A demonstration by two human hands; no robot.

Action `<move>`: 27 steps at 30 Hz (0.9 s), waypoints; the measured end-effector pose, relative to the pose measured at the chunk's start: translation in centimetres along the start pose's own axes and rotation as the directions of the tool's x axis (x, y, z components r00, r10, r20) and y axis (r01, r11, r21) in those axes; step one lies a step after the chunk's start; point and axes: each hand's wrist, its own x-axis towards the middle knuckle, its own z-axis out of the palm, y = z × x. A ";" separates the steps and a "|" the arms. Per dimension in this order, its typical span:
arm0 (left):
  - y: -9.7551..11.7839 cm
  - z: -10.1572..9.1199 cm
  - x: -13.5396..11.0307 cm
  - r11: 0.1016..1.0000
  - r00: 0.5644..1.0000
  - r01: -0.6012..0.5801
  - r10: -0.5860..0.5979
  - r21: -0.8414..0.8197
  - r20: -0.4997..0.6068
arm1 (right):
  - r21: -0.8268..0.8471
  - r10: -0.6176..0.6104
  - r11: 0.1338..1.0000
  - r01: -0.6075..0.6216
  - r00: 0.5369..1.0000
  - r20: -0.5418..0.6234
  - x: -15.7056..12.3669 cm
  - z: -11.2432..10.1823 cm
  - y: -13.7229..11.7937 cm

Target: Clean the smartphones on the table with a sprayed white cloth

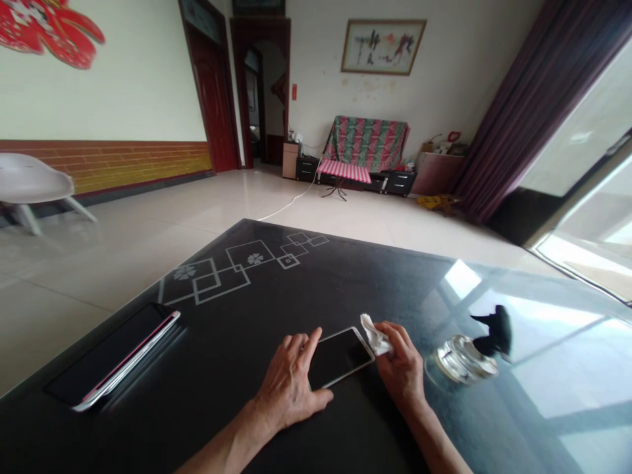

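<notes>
A smartphone (pixel 340 357) with a dark screen and a pale frame lies on the black tabletop (pixel 276 316). My left hand (pixel 291 378) grips its left end, thumb along the near edge and index finger at the far edge. In my right hand (pixel 402 362) a crumpled white tissue (pixel 375 336) is pinched, close to the phone's right end. To the right of that hand stands a clear spray bottle (pixel 464 359) with a black trigger head (pixel 496 332). A stack of flat devices that look like tablets (pixel 118 355) rests at the table's left side.
Pale geometric lines and flowers mark the table's far left corner. Beyond it, on the tiled floor, are a white chair (pixel 34 181), a small table with a striped top (pixel 344 171) and a cloth-covered object (pixel 365 141). A purple curtain (pixel 518 112) hangs at right.
</notes>
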 end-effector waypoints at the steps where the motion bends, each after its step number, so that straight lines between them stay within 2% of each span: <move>1: -0.1 -0.1 -0.2 1.000 1.000 -0.016 0.016 -0.011 0.005 | -0.027 -0.014 1.000 0.014 1.000 0.000 -0.1 0.0 0.1; 5: -0.6 -0.3 -0.7 0.997 0.998 -0.060 0.060 -0.058 0.013 | -0.093 -0.063 0.993 0.069 0.996 0.062 -0.3 0.3 0.3; 11: -0.8 -0.5 -0.1 0.988 0.998 -0.051 0.054 -0.144 0.022 | -0.078 -0.099 0.991 0.112 0.983 0.155 -0.4 0.8 -0.2; 18: -1.3 -0.3 1.1 0.977 0.999 -0.019 0.025 -0.212 0.027 | -0.101 -0.009 0.995 0.018 0.997 0.083 -0.3 0.8 0.0; 27: -0.8 1.0 4.0 0.986 0.999 -0.041 0.045 -0.159 0.020 | -0.075 0.070 0.995 -0.067 0.997 0.033 -0.3 1.0 0.6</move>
